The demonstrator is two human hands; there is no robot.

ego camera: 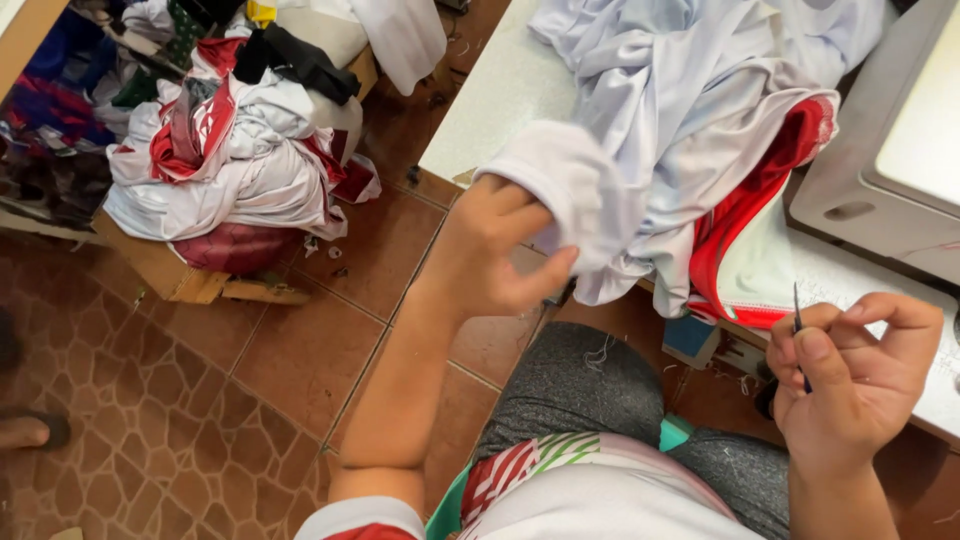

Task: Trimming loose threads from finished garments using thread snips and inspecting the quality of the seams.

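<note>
Left hand [495,250] pinches white garment [680,130] fold at table [490,100] edge, lifting seam clear. Right hand [860,370], at five o'clock, pinches thin dark tool [798,330] upright, ready.

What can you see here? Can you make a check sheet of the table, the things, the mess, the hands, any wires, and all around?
Surface: white table, mostly covered by cloth.
Job's things: white garment with red trim lies bunched on the table; a thin dark tool, too small to tell its kind.
Clutter: pile of clothes, white, red and dark, heaped on a wooden crate.
Grippers: left hand pinches a fold of the garment; right hand holds the tool between thumb and fingers.
Cables: nothing seen.
Surroundings: brown tiled floor; grey machine at the table's right; another person's foot at the left edge.
</note>
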